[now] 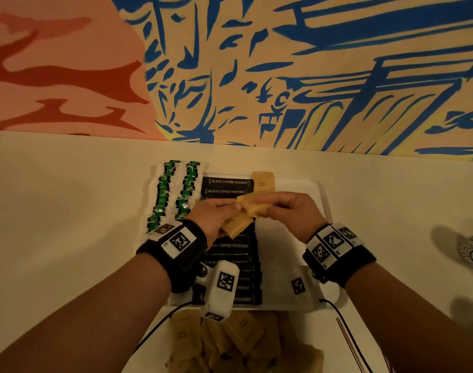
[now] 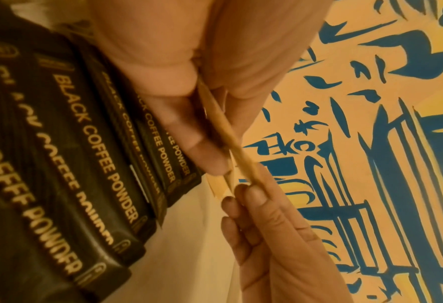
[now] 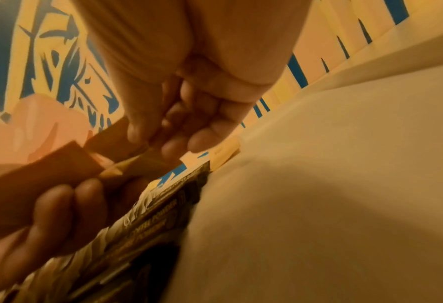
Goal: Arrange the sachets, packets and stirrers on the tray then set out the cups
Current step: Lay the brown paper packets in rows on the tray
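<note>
Left grip [image 1: 216, 214]: closed on brown sugar sachets [image 1: 238, 224] — frame centre.
Right grip [image 1: 291, 208]: pinching one sachet [image 1: 254, 205] from them.
Tray [image 1: 305, 189]: coffee packets [image 1: 227, 182] in a column — one sugar sachet at the upper end.

Tan brown-sugar sachets [image 1: 252, 208] fanned above a white tray [image 1: 308, 189] lined with black coffee packets [image 1: 227, 182].

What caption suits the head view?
Both hands, left and right, hold brown sugar sachets above a tray of black coffee sachets.
</note>
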A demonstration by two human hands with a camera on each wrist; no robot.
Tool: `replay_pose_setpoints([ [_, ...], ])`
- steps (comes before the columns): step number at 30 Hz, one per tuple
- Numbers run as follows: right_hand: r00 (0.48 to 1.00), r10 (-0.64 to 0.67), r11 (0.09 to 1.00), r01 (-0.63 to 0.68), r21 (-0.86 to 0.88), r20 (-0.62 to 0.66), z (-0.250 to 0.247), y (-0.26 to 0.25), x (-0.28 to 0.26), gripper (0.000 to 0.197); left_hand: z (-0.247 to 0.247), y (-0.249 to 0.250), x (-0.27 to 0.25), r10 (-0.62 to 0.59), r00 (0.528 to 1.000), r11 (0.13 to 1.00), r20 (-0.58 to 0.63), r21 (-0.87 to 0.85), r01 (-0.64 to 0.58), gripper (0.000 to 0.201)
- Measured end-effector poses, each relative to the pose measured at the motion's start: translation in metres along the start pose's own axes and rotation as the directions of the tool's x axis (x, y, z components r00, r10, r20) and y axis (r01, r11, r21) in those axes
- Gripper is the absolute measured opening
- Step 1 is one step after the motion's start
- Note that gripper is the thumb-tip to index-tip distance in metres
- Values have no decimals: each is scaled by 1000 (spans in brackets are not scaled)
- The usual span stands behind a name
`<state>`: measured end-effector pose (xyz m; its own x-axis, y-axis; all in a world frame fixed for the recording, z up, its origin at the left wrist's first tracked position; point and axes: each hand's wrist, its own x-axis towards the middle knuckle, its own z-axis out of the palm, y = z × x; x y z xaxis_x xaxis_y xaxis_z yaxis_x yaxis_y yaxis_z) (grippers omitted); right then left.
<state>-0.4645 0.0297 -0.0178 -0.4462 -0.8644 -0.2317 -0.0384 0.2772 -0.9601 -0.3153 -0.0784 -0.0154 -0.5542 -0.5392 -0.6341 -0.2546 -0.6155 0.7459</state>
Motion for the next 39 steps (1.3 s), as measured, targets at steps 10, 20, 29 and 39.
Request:
replay_pose_setpoints([
  [10, 910, 189, 967, -237, -88, -370, -55, 17, 44, 23, -14, -2, 1, 130, 991, 952, -7, 279, -123, 27],
  [20, 909, 163, 905, -293, -310, -382, -64, 23, 72, 43, -10, 1, 4, 202, 979, 925, -9, 331, -188, 22],
  [29, 938, 81, 849, -242, -470, -338, -67, 25, 72, 38, -11, 0, 11, 201, 979, 925, -44, 338, -175, 18],
  [39, 917, 117, 903, -257, -343, -381, -62, 25, 75, 45, -9, -5, 14, 204, 978, 927, -49, 329, -177, 25],
])
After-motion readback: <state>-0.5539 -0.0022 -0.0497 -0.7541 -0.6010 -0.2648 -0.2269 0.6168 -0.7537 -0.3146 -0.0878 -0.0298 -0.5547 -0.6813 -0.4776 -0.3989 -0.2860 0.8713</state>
